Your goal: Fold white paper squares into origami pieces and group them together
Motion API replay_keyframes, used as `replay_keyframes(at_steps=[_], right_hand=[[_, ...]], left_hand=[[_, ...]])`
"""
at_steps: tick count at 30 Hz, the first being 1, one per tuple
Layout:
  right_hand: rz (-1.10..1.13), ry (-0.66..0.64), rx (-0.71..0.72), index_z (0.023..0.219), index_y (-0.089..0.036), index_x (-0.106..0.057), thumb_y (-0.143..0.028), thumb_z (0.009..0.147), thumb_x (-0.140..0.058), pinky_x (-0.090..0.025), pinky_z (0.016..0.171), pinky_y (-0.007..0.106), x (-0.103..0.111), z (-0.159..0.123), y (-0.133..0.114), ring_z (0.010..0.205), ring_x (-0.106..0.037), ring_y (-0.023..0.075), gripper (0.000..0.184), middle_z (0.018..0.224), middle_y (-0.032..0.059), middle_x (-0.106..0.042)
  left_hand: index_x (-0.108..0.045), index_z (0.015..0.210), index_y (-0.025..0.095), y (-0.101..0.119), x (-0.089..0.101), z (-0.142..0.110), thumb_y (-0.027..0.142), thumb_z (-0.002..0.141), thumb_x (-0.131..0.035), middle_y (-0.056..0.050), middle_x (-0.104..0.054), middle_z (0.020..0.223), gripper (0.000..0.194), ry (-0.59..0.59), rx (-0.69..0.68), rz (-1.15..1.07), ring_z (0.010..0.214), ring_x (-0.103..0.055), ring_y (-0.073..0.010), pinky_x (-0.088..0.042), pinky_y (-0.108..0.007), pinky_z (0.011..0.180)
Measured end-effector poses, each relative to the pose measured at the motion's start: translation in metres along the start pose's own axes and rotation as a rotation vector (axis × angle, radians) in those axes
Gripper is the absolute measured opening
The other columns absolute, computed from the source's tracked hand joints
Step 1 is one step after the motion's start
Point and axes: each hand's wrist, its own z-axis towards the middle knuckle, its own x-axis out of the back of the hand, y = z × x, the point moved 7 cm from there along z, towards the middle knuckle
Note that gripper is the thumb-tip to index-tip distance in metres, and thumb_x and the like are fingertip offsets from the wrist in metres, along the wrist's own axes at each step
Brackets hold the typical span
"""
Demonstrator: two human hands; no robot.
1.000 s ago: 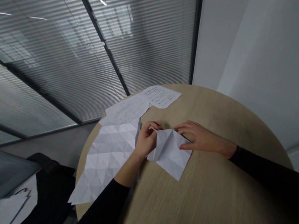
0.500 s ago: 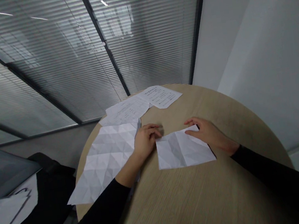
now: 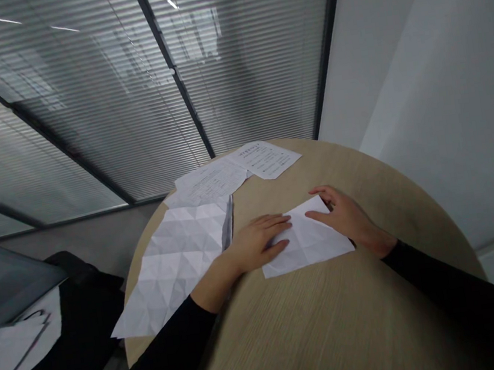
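A folded white paper sheet point(image 3: 311, 242) with crease lines lies in front of me. My left hand point(image 3: 255, 246) rests on its left part, fingers stretched out and lying flat. At the upper right corner, my right hand point(image 3: 346, 217) holds the sheet, thumb on top and fingers behind the edge. That side looks slightly raised from the table. Left of my left hand lies a larger creased white sheet point(image 3: 178, 248), covered in a pattern of triangular folds; my left forearm passes over its lower right side.
Printed sheets point(image 3: 264, 159) overlap at the far edge of the round wooden table point(image 3: 329, 326). Behind it stands a glass partition with blinds point(image 3: 252, 57), and a white wall point(image 3: 457, 90) rises on the right. Papers point(image 3: 14, 355) lie on a dark surface at lower left.
My left hand has moved right, from beside the folded paper onto it, and its fingers have straightened. The paper has turned slightly, its right side now higher. My right hand stays at the corner.
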Motion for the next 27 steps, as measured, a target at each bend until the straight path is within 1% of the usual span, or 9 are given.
replay_keyframes(at_steps=[4,7,10,14,17,19,21,24,27], right_hand=[[-0.11,-0.063,0.034,0.122,-0.026,-0.076,-0.034,0.091,-0.086,-0.064,0.091,0.045,-0.004,-0.001,-0.006,0.103,-0.08,0.0301,0.033,0.117,0.0091,-0.085],[-0.25,-0.113,0.169,0.115,-0.025,-0.08,-0.028,0.096,-0.08,-0.064,0.097,0.048,-0.008,-0.003,-0.02,0.106,-0.078,0.0309,0.019,0.116,0.0096,-0.084],[-0.333,-0.215,0.321,0.134,-0.028,-0.081,-0.021,0.103,-0.072,-0.062,0.109,0.05,-0.017,-0.009,-0.033,0.119,-0.076,0.0313,0.033,0.127,0.0099,-0.082],[-0.449,-0.318,0.403,0.161,-0.033,-0.068,-0.019,0.113,-0.057,-0.062,0.11,0.051,-0.029,-0.02,-0.038,0.123,-0.073,0.0305,0.052,0.133,0.0102,-0.077],[-0.468,-0.355,0.472,0.17,-0.031,-0.058,-0.015,0.113,-0.052,-0.056,0.124,0.055,-0.036,-0.027,-0.04,0.14,-0.067,0.0307,0.06,0.152,0.0109,-0.072],[-0.468,-0.348,0.483,0.171,-0.028,-0.056,-0.017,0.114,-0.052,-0.052,0.129,0.056,-0.039,-0.027,-0.037,0.148,-0.064,0.0307,0.058,0.163,0.0114,-0.068],[-0.496,-0.304,0.451,0.162,-0.026,-0.065,-0.021,0.115,-0.053,-0.054,0.126,0.058,-0.037,-0.023,-0.03,0.142,-0.067,0.0325,0.048,0.156,0.0131,-0.072],[-0.542,-0.212,0.36,0.132,-0.022,-0.08,-0.027,0.115,-0.058,-0.061,0.113,0.058,-0.03,-0.013,-0.016,0.122,-0.073,0.0351,0.028,0.129,0.0151,-0.08],[-0.518,-0.183,0.297,0.115,-0.022,-0.082,-0.029,0.115,-0.06,-0.063,0.105,0.053,-0.025,-0.008,-0.007,0.112,-0.075,0.0329,0.022,0.117,0.0138,-0.081]], left_hand=[[-0.066,0.16,0.025,-0.004,0.001,0.0,0.041,0.121,-0.055,-0.01,-0.064,0.172,0.044,0.017,0.025,0.051,0.161,-0.061,-0.0292,-0.044,-0.06,0.139],[-0.069,0.156,0.025,-0.004,0.003,0.0,0.038,0.121,-0.053,-0.008,-0.067,0.169,0.041,0.041,0.02,0.064,0.157,-0.064,-0.0284,-0.048,-0.057,0.136],[-0.07,0.155,0.025,-0.005,0.003,0.0,0.036,0.119,-0.055,-0.008,-0.069,0.167,0.04,0.052,0.033,0.077,0.154,-0.066,-0.03,-0.051,-0.058,0.132],[-0.071,0.154,0.026,-0.008,0.003,-0.001,0.034,0.117,-0.057,-0.007,-0.071,0.165,0.04,0.084,0.05,0.072,0.153,-0.067,-0.0298,-0.052,-0.058,0.131],[-0.071,0.153,0.024,-0.011,0.003,-0.002,0.031,0.115,-0.058,-0.008,-0.071,0.165,0.04,0.095,0.047,0.065,0.153,-0.067,-0.0293,-0.051,-0.058,0.132],[-0.069,0.154,0.024,-0.014,0.002,-0.003,0.03,0.114,-0.058,-0.01,-0.069,0.166,0.042,0.087,0.05,0.055,0.154,-0.066,-0.0298,-0.05,-0.06,0.133],[-0.067,0.156,0.025,-0.015,0.001,-0.003,0.03,0.114,-0.058,-0.011,-0.068,0.168,0.043,0.079,0.058,0.047,0.156,-0.064,-0.0304,-0.05,-0.061,0.133],[-0.065,0.156,0.024,-0.015,0.001,-0.003,0.03,0.114,-0.056,-0.011,-0.065,0.17,0.043,0.071,0.066,0.046,0.158,-0.061,-0.0314,-0.05,-0.06,0.133],[-0.063,0.156,0.024,-0.013,0.0,-0.003,0.03,0.114,-0.055,-0.011,-0.065,0.171,0.044,0.062,0.066,0.051,0.159,-0.06,-0.0321,-0.049,-0.061,0.134]])
